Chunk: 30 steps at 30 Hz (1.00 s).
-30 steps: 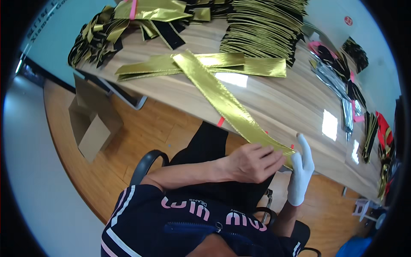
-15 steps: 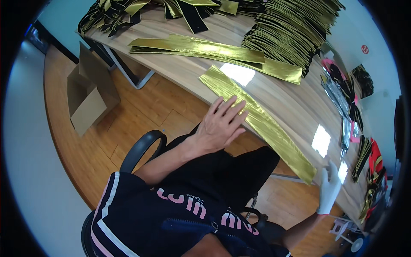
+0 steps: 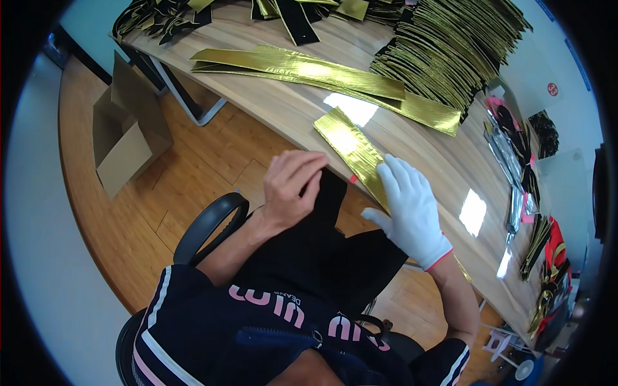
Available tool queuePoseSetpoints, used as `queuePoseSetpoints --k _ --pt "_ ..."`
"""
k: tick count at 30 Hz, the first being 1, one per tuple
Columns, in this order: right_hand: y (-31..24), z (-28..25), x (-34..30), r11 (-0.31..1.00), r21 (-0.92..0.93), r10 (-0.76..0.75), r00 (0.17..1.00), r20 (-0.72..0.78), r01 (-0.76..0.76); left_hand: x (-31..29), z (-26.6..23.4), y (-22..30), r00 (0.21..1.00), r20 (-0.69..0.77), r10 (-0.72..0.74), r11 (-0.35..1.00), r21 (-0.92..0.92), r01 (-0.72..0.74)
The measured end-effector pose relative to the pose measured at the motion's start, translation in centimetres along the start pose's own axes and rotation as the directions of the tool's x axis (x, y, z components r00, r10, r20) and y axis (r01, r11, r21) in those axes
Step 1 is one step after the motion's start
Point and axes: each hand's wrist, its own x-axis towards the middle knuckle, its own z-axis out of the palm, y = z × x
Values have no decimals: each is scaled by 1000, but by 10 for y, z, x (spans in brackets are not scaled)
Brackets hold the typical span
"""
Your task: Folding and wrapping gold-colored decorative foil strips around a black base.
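Note:
A long shiny gold strip (image 3: pixel 349 143) lies slantwise along the table's near edge. My right hand (image 3: pixel 412 206), in a white glove, rests on its middle with the fingers stretched out and the thumb apart. The strip's lower part is mostly hidden beneath that hand and forearm. To the left, just off the table edge, my bare left hand (image 3: pixel 290 193) has its fingers bent together and the thumb close to the forefinger. Whether anything is between those fingertips, I cannot make out. A small red piece (image 3: pixel 353 178) shows at the strip's edge, between the hands.
Farther back lie overlapping gold strips (image 3: pixel 283 67). Behind them stands a dense row of black-and-gold strips (image 3: pixel 450 51). Silver and black bundles (image 3: pixel 514 167) lie on the right, and black-and-gold pieces (image 3: pixel 161 19) at far left. An open cardboard box (image 3: pixel 132 141) stands on the floor.
My gloved right hand has moved left and up from the strip's lower end onto its middle. My left hand has drawn off the strip to the left, its spread fingers now bent together.

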Motion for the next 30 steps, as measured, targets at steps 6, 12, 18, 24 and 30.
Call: queuePoseSetpoints --k 6,12,18,24,30 --pt "6 14 -11 999 -31 -28 998 63 30 6 -3 -11 999 20 -47 999 1 47" --pt "10 10 -19 999 32 -37 997 69 35 3 5 -2 984 -9 -179 960 -219 173" --pt "18 1 -18 994 69 -81 997 -10 82 -9 -3 4 941 90 -326 856 -395 334" --pt "13 3 -17 988 47 -143 990 -21 144 -20 -6 3 672 404 -621 342 -632 696" --pt "6 22 -25 995 -4 -98 994 -57 98 -14 -3 10 800 300 -520 295 -816 497"
